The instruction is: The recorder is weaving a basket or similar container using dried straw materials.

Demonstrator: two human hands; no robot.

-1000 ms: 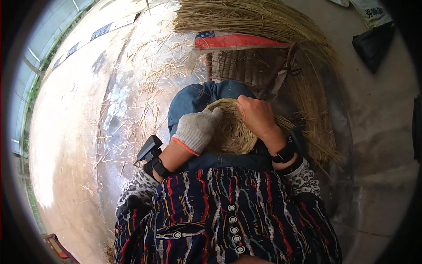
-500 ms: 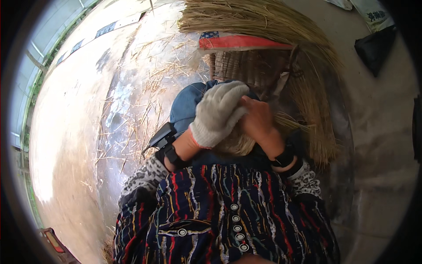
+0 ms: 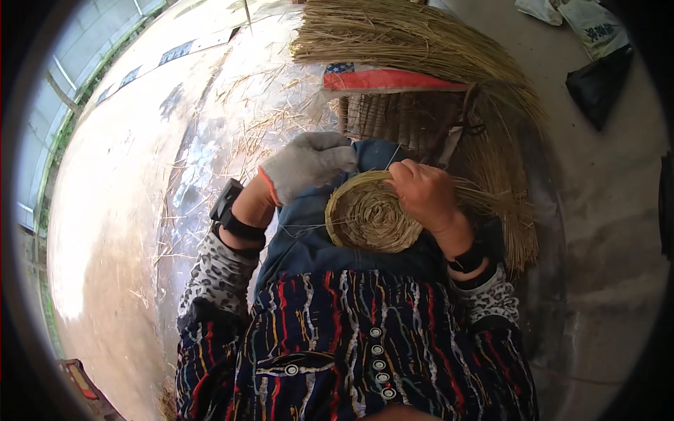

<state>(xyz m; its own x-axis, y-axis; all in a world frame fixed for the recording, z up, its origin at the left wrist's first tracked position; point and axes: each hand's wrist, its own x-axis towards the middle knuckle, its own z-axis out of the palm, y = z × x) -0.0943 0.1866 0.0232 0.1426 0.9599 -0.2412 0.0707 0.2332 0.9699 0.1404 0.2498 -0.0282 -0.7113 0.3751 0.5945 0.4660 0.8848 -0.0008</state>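
A coiled straw disc (image 3: pixel 370 216) rests on the person's lap, its flat spiral facing up. The bare right hand (image 3: pixel 425 196) grips the disc's far rim, fingers curled shut over the loose straw strand (image 3: pixel 491 200) that trails off to the right. The gloved left hand (image 3: pixel 305 165) hovers just beyond the disc's left edge, fingers bent; whether it pinches anything I cannot tell. A large straw bundle (image 3: pixel 414 42) lies on the concrete floor (image 3: pixel 126 182) ahead. To coil well, the strand probably needs steady tension and snug seating against the outer ring.
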